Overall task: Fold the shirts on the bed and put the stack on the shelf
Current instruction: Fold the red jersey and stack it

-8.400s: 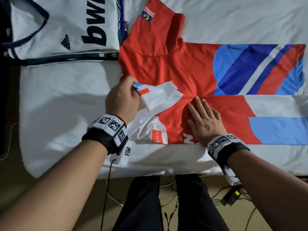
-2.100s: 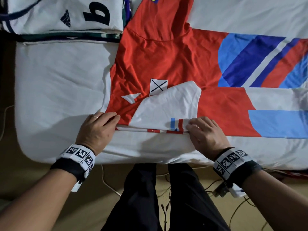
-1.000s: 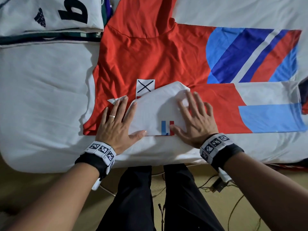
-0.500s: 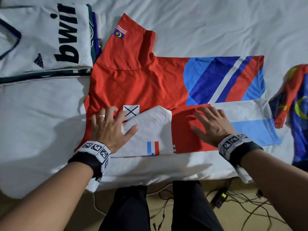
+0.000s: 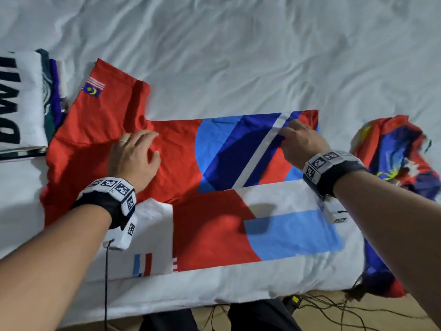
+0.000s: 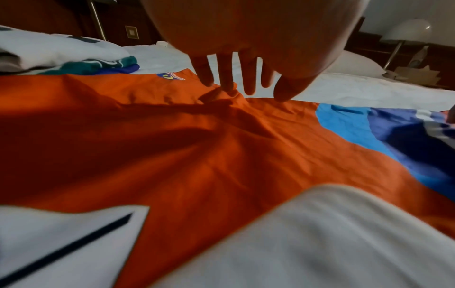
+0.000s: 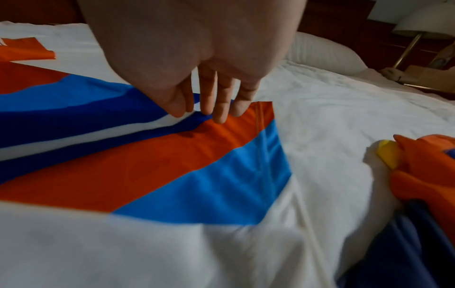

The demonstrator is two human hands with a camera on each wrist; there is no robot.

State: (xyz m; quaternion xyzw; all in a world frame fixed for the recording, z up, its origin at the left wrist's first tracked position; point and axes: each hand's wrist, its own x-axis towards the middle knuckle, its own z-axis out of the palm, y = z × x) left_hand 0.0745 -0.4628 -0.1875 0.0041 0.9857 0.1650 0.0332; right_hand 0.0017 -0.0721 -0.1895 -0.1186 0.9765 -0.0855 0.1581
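A red shirt [image 5: 181,168] with blue and white panels lies flat across the bed, its near side folded over with the white sleeve [image 5: 152,235] on top. My left hand [image 5: 133,156] reaches to the far side. Its straight fingertips [image 6: 221,85] touch the red cloth where the far sleeve meets the body. My right hand [image 5: 303,144] is at the far hem corner, fingertips [image 7: 219,115] resting on the striped cloth [image 7: 147,165]. Neither hand plainly grips the fabric. A stack of folded shirts [image 5: 21,101] lies at the left, a white jersey on top.
A crumpled red, blue and yellow shirt [image 5: 396,158] lies at the right, close to my right wrist. White bedsheet [image 5: 238,56] stretches beyond the shirt. A pillow [image 7: 325,52] and lamp [image 7: 423,19] stand at the bed's far end. Cables [image 5: 334,306] trail on the floor by my legs.
Both hands left the near fold and moved across the shirt to its far edge, the left to the sleeve joint, the right to the hem corner.
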